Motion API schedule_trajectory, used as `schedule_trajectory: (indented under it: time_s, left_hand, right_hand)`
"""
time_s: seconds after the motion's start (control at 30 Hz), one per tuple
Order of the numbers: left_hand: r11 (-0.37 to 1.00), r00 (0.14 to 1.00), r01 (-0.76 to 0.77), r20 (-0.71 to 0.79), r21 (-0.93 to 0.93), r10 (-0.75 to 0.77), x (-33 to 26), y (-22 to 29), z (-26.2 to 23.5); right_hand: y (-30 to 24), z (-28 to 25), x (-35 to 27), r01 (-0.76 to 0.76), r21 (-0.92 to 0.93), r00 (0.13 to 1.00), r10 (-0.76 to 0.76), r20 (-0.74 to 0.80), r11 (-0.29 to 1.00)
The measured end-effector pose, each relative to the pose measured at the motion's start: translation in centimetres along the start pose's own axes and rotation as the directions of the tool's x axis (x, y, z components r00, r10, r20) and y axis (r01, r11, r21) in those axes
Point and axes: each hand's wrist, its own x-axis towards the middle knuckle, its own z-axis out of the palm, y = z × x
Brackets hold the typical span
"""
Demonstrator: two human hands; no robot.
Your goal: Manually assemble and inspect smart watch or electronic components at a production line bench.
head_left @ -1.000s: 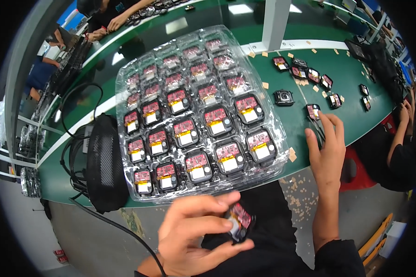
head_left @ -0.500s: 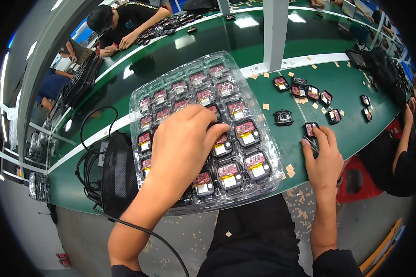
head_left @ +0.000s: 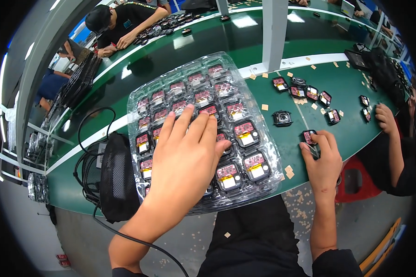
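A clear plastic tray (head_left: 273, 171) holds rows of black watch cases with red circuit boards and white-and-yellow parts. Flat over its middle lies my left hand (head_left: 182, 154), fingers stretched out and holding nothing; it hides several cases. On the green table to the right of the tray, my right hand (head_left: 324, 164) grips what look like metal tweezers (head_left: 315, 150), mostly covered by the fingers. Its fingertips also touch the edge of a small watch case (head_left: 308, 136) with a red board.
Several loose watch cases (head_left: 311, 93) and a black watch case (head_left: 282, 118) lie beyond my right hand, among small tan squares (head_left: 289, 171). A black mesh pouch (head_left: 120, 177) and cable sit left of the tray. A co-worker's hand (head_left: 386, 119) rests at the right edge; a white post (head_left: 274, 37) stands behind.
My left hand has opened from a curled pose and spread flat over the tray. My right hand has barely moved. A co-worker's hand at the right has come onto the table.
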Motion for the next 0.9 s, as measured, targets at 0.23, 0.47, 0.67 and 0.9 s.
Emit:
schedule_trajectory:
  time_s: [0.23,0.47,0.67,0.9]
  left_hand:
    - [0.841,0.840,-0.464,-0.438,-0.278,0.319,-3.7,5.1,-0.4]
    - [-0.755,0.876,0.410,0.451,-0.512,0.171,-11.7,12.7,4.5]
    - [-0.895,0.879,0.267,0.472,-0.358,0.073,-14.1,13.5,8.2]
    - [-0.915,0.866,0.142,0.494,-0.377,-0.069,-15.5,13.4,8.0]
  right_hand:
    - [-0.6,-2.2,-0.7,-0.061,0.334,0.994,0.026,0.111,0.941]
    - [-1.2,-4.7,-4.6,0.193,0.827,0.908,-0.415,0.052,0.527]
    - [-2.5,-5.9,-6.3,-0.084,0.878,0.736,-0.565,0.374,0.471]
    - [-3.2,-5.0,-5.7,0.103,0.760,0.750,-0.552,0.365,0.642]
